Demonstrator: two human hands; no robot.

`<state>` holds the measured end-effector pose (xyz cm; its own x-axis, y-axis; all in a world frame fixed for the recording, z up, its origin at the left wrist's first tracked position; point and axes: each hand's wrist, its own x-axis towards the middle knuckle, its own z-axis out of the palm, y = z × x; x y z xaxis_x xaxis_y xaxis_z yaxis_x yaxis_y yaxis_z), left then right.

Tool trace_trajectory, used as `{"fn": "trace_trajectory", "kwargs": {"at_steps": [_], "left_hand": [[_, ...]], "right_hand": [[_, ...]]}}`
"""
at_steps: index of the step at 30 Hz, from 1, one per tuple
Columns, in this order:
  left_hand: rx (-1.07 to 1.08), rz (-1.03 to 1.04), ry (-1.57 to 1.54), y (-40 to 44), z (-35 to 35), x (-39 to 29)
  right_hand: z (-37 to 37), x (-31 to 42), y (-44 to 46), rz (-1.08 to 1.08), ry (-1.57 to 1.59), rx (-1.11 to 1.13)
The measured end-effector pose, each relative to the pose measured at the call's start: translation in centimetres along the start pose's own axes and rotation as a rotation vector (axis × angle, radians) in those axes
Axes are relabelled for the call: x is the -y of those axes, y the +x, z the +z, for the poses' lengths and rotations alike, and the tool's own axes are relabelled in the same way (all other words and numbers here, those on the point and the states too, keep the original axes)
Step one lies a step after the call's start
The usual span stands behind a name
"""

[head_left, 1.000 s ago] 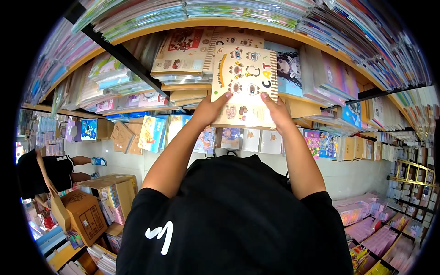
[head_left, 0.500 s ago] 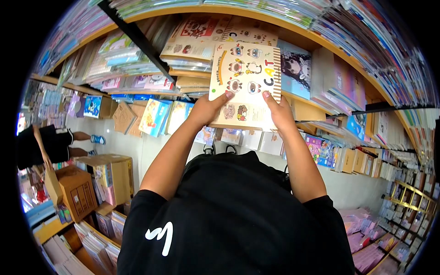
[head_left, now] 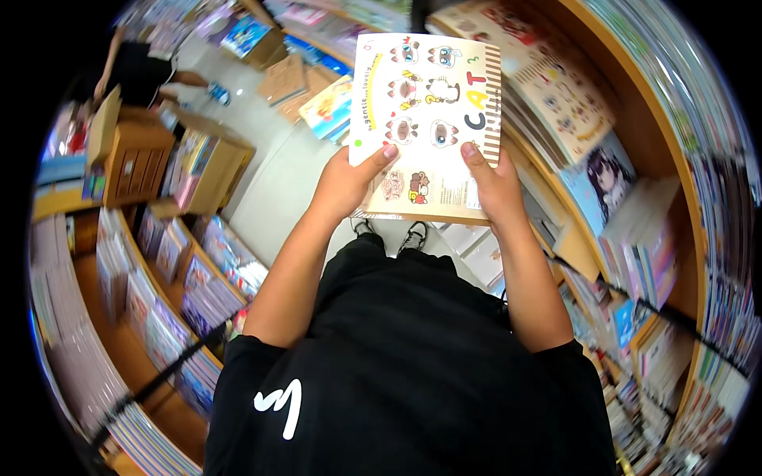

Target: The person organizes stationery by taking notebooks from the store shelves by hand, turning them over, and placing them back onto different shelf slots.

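A stack of cream notebooks (head_left: 432, 103) is held out in front of my body, with cartoon cats, the word CAT and a striped edge on the top cover. My left hand (head_left: 349, 181) grips the lower left side, its thumb flat on the cover. At the lower right side, my right hand (head_left: 494, 181) holds the stack the same way. Below the cats, the cover shows small brown cartoon figures and print. The fingers of both hands are hidden beneath the stack, and I cannot tell how many notebooks it has.
On the right, a wooden shelf (head_left: 690, 230) bears similar cat-print notebooks (head_left: 559, 99) and a book with a dark-haired figure (head_left: 605, 178). Cardboard boxes (head_left: 226, 170) stand on the floor to the left, beside low racks of books (head_left: 151, 305). A person in black (head_left: 143, 71) stands beyond.
My view has turned left, so the shelf that was ahead is now on my right. The notebooks have come away from that shelf, still in both hands.
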<state>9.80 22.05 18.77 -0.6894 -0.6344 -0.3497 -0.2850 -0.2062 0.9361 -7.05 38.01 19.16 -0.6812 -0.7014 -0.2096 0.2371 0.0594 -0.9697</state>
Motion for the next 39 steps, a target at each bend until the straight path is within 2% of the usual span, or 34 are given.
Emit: {"fn": "trace_trajectory", "kwargs": {"at_steps": [9,11,19,21,23,27,29,34,39], "left_hand": [[-0.39,0.032,-0.266,-12.1,-10.1,4.1],[-0.491,0.065,-0.243,-15.6,-12.4,5.5],[-0.846,-0.005,-0.314,-31.8,-18.8,11.5],[-0.935,-0.078,-0.308,-35.9,-19.3,11.1],[-1.0,0.004,-0.359,-38.6,-20.4,15.1],[-1.1,0.044,-0.444,-45.7,-21.7,15.5],[-1.18,0.025,-0.515,-47.8,-21.7,16.4],[-1.358,0.182,-0.659,-52.3,-21.3,19.5],[-1.471,0.224,-0.73,-53.5,-20.9,20.2]], "right_hand": [[13.2,-2.0,-1.5,0.057,-0.108,0.441],[16.6,-2.9,-3.1,0.128,-0.149,0.5],[29.7,-5.9,-13.3,0.104,-0.299,0.888],[32.2,-6.8,-16.1,0.125,-0.311,0.955],[34.8,-6.8,-19.1,0.068,-0.451,0.977],[40.0,-8.5,-24.4,0.114,-0.384,1.17],[42.0,-8.9,-26.2,0.113,-0.428,1.243],[46.3,-11.3,-30.3,0.092,-0.414,1.478],[49.7,-11.6,-32.0,0.114,-0.497,1.599]]}}
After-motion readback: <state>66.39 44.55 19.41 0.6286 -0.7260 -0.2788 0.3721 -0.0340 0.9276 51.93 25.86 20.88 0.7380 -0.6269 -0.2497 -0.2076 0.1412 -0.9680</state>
